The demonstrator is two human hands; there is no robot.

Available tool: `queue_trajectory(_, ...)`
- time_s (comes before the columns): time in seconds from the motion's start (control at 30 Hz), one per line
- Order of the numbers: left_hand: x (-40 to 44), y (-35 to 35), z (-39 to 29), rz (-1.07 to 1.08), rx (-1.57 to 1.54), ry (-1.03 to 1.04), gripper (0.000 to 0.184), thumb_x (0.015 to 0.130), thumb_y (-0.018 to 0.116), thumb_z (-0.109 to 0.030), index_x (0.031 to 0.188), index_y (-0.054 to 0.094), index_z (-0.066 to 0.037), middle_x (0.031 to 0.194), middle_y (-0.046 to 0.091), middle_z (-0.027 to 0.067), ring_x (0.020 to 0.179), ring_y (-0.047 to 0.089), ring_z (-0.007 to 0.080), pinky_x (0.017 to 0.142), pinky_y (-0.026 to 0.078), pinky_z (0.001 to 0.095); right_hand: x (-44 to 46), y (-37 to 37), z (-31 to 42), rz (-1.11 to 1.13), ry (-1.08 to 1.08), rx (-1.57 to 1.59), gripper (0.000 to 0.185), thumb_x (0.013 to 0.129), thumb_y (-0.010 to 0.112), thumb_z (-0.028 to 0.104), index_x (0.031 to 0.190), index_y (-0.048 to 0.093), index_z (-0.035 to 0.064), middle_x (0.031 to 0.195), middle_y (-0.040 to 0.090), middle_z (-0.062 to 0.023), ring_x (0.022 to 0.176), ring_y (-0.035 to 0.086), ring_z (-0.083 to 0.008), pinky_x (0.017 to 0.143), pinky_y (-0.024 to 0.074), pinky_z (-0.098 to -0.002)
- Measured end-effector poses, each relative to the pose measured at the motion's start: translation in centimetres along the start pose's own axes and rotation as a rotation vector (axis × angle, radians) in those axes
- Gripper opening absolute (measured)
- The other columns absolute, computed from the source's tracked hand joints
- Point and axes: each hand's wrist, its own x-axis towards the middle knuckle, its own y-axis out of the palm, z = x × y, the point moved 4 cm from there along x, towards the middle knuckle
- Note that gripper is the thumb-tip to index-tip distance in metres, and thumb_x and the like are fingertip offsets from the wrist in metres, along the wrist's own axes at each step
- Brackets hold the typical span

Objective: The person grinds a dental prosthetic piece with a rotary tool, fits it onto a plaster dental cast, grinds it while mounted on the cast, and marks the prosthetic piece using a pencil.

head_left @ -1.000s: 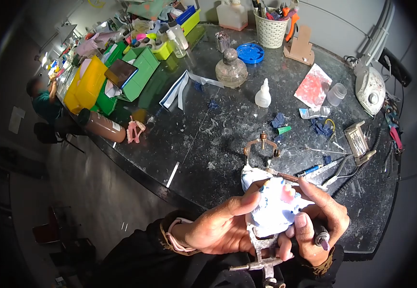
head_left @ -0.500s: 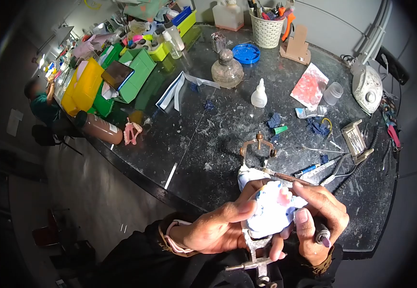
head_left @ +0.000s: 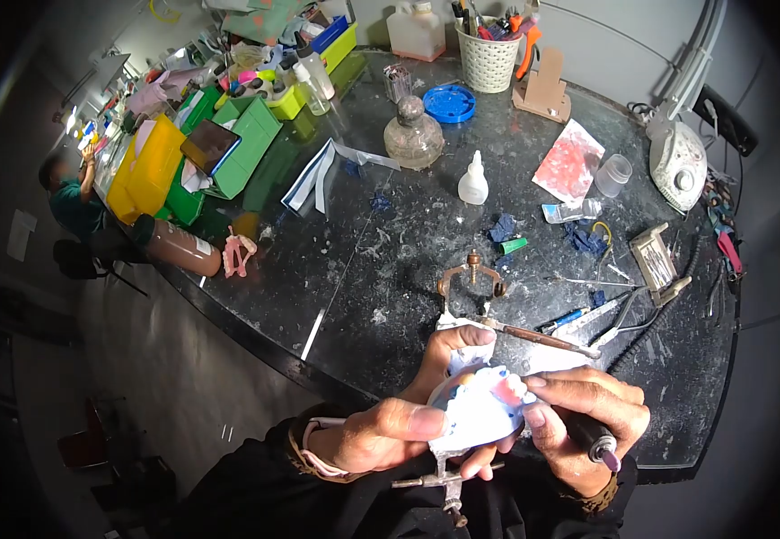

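Observation:
A white dental cast (head_left: 475, 424) with blue marks, pink wax and a few teeth is held by my left hand (head_left: 376, 433), its thumb on the near left edge. The cast is mounted on a metal articulator (head_left: 451, 482), whose brass upper end (head_left: 473, 260) shows beyond the cast. In the palm side of my right hand (head_left: 592, 404) lies a dark rotary handpiece (head_left: 600, 444) with a pinkish tip pointing toward me. The right fingertips and thumb touch the teeth at the cast's right side. Behind the cast lies a brown-handled tool (head_left: 542, 338).
On the dark worktop (head_left: 354, 269) stand a glass burner bottle (head_left: 413, 135), a white dropper bottle (head_left: 473, 180) and a blue lid (head_left: 450, 105). To the right lie a bur holder (head_left: 656, 265) and a red-stained paper (head_left: 569, 162). A co-worker (head_left: 77, 202) is far left.
My left hand has tilted the cast and articulator, and the cast sits slightly lower and to the left. The right fingertips have come onto the teeth. The view has shifted slightly.

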Motion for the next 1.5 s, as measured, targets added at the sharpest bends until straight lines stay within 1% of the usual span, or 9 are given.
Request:
queue_trajectory(0.07, 0.1, -0.1, -0.1, 0.107, 0.045, 0.074, 0.075, 0.076, 0.049, -0.032, 0.132, 0.0, -0.022, 0.105, 0.043, 0.0254, 0.072, 0.055, 0.0241, 0.069, 0.047, 0.036, -0.1, 0.0, 0.1, -0.002, -0.02, -0.019, 0.016, 0.07, 0.067, 0.009, 0.08, 0.064, -0.0037, 0.073, 0.064, -0.0167, 0.062, 0.063, -0.0202, 0.057, 0.0495, -0.0261)
queue_trajectory(0.27, -0.2, -0.2, -0.3, 0.076, 0.079, 0.037, 0.083, 0.071, 0.053, -0.035, 0.131, -0.003, -0.022, 0.101, 0.046, 0.0235, 0.07, 0.055, 0.0224, 0.063, 0.047, 0.0319, -0.3, 0.1, 0.4, 0.027, -0.098, -0.072, 0.015, 0.07, 0.066, 0.01, 0.078, 0.064, -0.0026, 0.073, 0.064, -0.0166, 0.064, 0.065, -0.0213, 0.057, 0.0514, -0.0268)
queue_trajectory(0.47, -0.3, 0.1, -0.7, 0.012, 0.09, 0.019, 0.089, 0.065, 0.055, -0.031, 0.131, -0.004, -0.019, 0.1, 0.048, 0.0226, 0.071, 0.056, 0.0217, 0.063, 0.047, 0.0308, -0.2, 0.2, 0.8, 0.039, -0.21, -0.08, 0.014, 0.071, 0.065, 0.009, 0.079, 0.062, -0.0014, 0.072, 0.064, -0.0151, 0.064, 0.065, -0.0222, 0.058, 0.0521, -0.0278)
queue_trajectory(0.77, -0.3, -0.8, -0.2, 0.138, 0.003, 0.014, 0.091, 0.06, 0.052, -0.031, 0.132, 0.0, -0.015, 0.099, 0.049, 0.0252, 0.073, 0.056, 0.0246, 0.06, 0.044, 0.0282, -0.3, -0.1, 0.6, -0.035, -0.251, -0.082, 0.013, 0.071, 0.061, 0.008, 0.08, 0.058, -0.0013, 0.07, 0.064, -0.0155, 0.062, 0.063, -0.0194, 0.057, 0.0495, -0.0259)
queue_trajectory(0.9, -0.1, -0.2, -0.2, 0.069, -0.039, -0.083, 0.098, 0.053, 0.049, -0.043, 0.135, 0.003, -0.014, 0.081, 0.048, 0.0312, 0.06, 0.049, 0.027, 0.053, 0.04, 0.0312, -0.3, -0.3, 0.7, -0.054, -0.274, -0.095, 0.013, 0.071, 0.06, 0.007, 0.08, 0.057, -0.001, 0.069, 0.063, -0.0145, 0.061, 0.062, -0.0181, 0.056, 0.048, -0.0247)
queue_trajectory(1.1, 0.0, -0.1, -0.2, 0.122, -0.048, -0.139, 0.101, 0.052, 0.049, -0.043, 0.136, 0.002, -0.014, 0.082, 0.047, 0.0307, 0.065, 0.05, 0.0302, 0.053, 0.038, 0.0296, -0.3, -0.3, 0.7, -0.064, -0.255, -0.087, 0.012, 0.07, 0.058, 0.007, 0.08, 0.057, -0.0008, 0.069, 0.062, -0.0139, 0.061, 0.061, -0.0176, 0.056, 0.0476, -0.0246)
queue_trajectory(1.3, -0.2, 0.1, -0.3, 0.118, -0.075, -0.177, 0.101, 0.052, 0.05, -0.046, 0.136, 0.003, -0.015, 0.079, 0.046, 0.0289, 0.059, 0.047, 0.0264, 0.054, 0.04, 0.0316, -0.3, -0.3, 0.6, -0.071, -0.224, -0.093, 0.013, 0.071, 0.058, 0.008, 0.08, 0.057, -0.0008, 0.069, 0.062, -0.0137, 0.061, 0.06, -0.0168, 0.057, 0.0473, -0.0246)
queue_trajectory(1.4, -0.2, 0.2, 0.1, 0.164, -0.327, -0.09, 0.091, 0.055, 0.048, -0.034, 0.133, 0.007, -0.011, 0.092, 0.048, 0.0283, 0.062, 0.052, 0.0271, 0.056, 0.046, 0.0332, -0.1, -0.4, 0.6, -0.05, -0.183, -0.048, 0.013, 0.071, 0.058, 0.009, 0.08, 0.058, -0.0009, 0.069, 0.062, -0.0137, 0.061, 0.06, -0.0166, 0.058, 0.0471, -0.0247)
queue_trajectory(1.5, -0.2, -0.1, 0.4, 0.228, -0.449, -0.135, 0.088, 0.057, 0.048, -0.034, 0.133, 0.01, -0.011, 0.092, 0.048, 0.0292, 0.058, 0.048, 0.0251, 0.056, 0.046, 0.0363, -0.1, -0.4, 0.4, -0.041, -0.169, -0.024, 0.014, 0.071, 0.059, 0.01, 0.08, 0.058, -0.001, 0.069, 0.062, -0.0137, 0.061, 0.06, -0.0166, 0.058, 0.0471, -0.0247)
